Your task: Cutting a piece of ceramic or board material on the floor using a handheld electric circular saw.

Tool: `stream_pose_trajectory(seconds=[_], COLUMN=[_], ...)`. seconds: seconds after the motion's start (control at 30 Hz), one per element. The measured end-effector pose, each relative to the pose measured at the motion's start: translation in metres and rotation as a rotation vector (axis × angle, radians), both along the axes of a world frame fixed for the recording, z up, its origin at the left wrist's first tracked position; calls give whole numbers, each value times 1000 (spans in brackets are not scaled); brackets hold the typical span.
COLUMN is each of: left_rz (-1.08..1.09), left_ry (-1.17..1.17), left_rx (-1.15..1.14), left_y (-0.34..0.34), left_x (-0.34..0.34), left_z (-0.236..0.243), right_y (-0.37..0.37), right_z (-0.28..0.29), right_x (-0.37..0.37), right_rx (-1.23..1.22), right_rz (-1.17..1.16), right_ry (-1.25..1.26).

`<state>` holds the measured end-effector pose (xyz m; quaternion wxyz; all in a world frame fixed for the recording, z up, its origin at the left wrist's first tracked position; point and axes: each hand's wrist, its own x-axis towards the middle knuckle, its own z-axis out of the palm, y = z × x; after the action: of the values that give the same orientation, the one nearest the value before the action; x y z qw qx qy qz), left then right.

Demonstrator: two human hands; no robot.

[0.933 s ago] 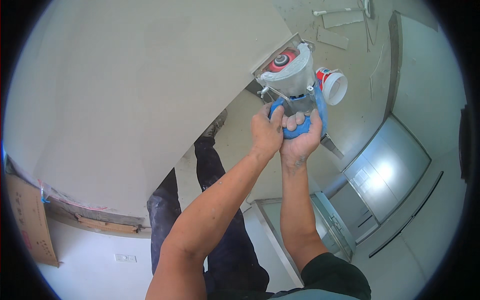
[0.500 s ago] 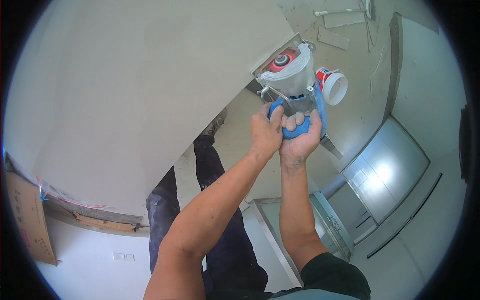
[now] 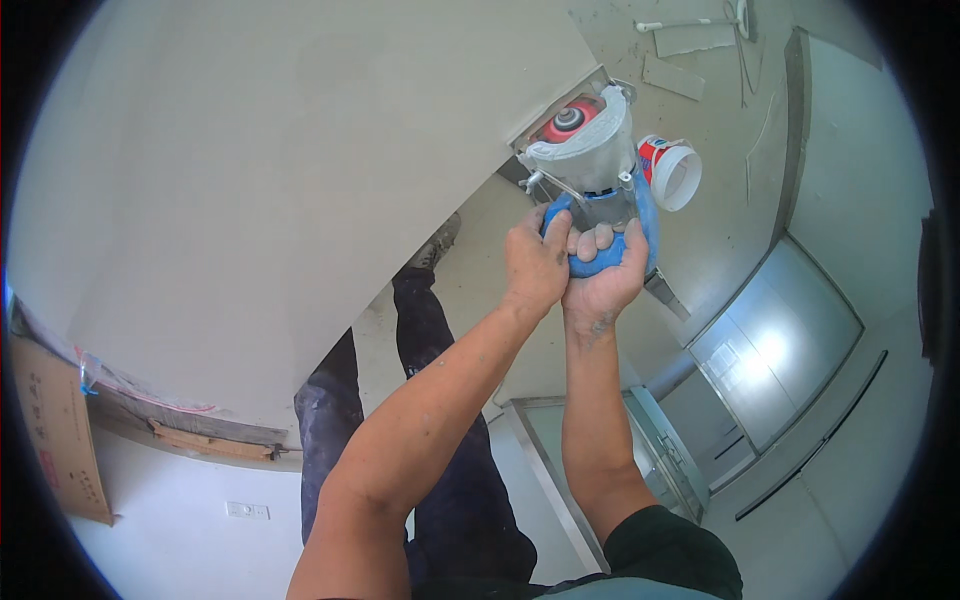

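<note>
My left hand (image 3: 535,260) and my right hand (image 3: 610,270) grip the blue handle (image 3: 595,258) of a power tool (image 3: 585,145), fingers wrapped round it close together. The tool has a dusty pale metal shroud with a red disc (image 3: 565,120) and dark hub showing in its opening. Its squared front sits at the slanted edge of a large, smooth grey surface (image 3: 300,170) that fills the upper left of the view. My dark-trousered legs (image 3: 450,510) show below that edge, one shoe partly under it.
A red and white bucket (image 3: 678,178) lies right of the tool on the pale floor (image 3: 705,240). Offcuts (image 3: 672,78) and a white pipe (image 3: 685,24) lie behind it. A cardboard sheet (image 3: 55,430) leans at far left. Glazed frames (image 3: 775,340) and a dark bar (image 3: 810,435) are at right.
The tool and both my hands sit very slightly further right in the picture than half a second ago. The grip is unchanged.
</note>
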<state>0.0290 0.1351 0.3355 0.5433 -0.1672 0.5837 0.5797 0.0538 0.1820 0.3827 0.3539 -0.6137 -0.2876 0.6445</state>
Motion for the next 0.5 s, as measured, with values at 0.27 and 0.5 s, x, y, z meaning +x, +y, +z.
stream_pose_trajectory(seconds=[0.27,0.5], left_rz=[-10,-4], left_ry=[-2,-5], left_rx=[-13,-25], left_y=[0,-1], left_x=[-1,-1], left_z=[2,2], right_y=[0,0], right_z=[1,1], right_x=[0,0], right_rx=[11,9], right_rz=[26,25], right_ry=[21,14])
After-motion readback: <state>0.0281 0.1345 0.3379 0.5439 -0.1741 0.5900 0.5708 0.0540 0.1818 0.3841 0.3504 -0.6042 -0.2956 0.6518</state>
